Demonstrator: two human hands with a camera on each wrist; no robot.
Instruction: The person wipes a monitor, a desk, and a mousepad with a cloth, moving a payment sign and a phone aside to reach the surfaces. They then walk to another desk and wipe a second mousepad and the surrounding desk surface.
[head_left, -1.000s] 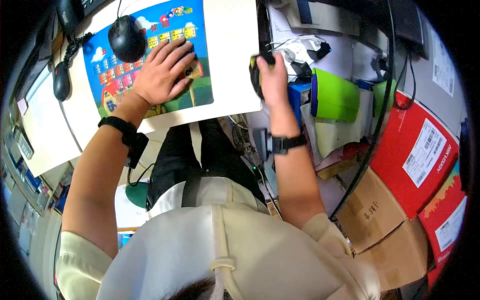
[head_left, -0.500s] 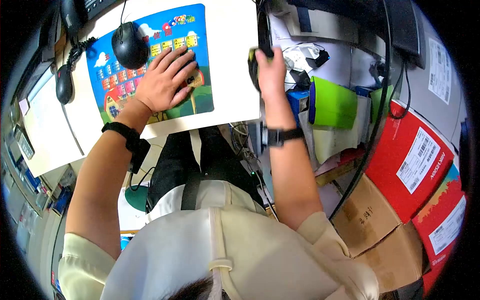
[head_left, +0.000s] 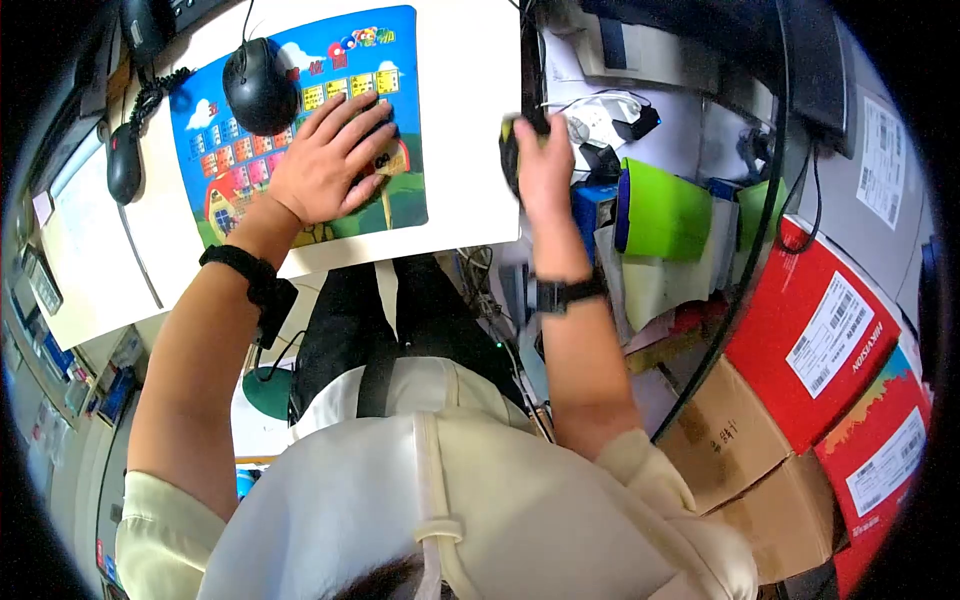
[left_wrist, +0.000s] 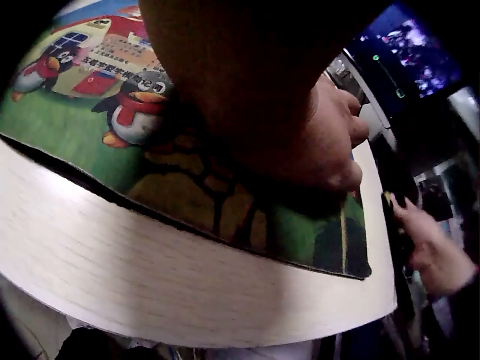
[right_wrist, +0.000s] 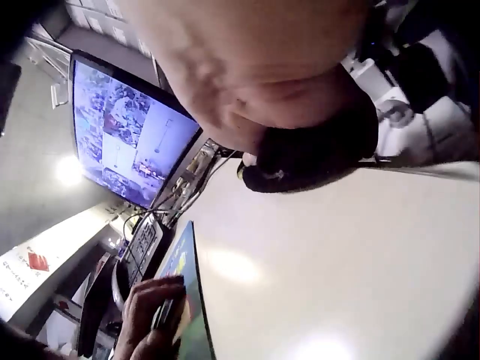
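A blue and green printed mat (head_left: 400, 205) lies on the pale desk (head_left: 470, 120). The left hand (head_left: 325, 170) rests palm down on it with fingers spread, just right of a black computer mouse (head_left: 260, 88). At the desk's right edge the right hand (head_left: 547, 165) grips a dark object with a yellow-green part (head_left: 510, 160). In the right wrist view that dark object (right_wrist: 307, 161) sits against the desk's edge under the right hand; what it is, I cannot tell.
A second dark mouse (head_left: 123, 165) lies at the left. Right of the desk are a white power strip (head_left: 605, 120) with cables, a bright green folder (head_left: 668, 210), red boxes (head_left: 810, 330) and a cardboard box (head_left: 730, 430). A lit monitor (right_wrist: 131, 127) stands behind the desk.
The right hand, with the dark object, has shifted slightly at the desk's right edge. The left hand stays on the mat in nearly the same pose.
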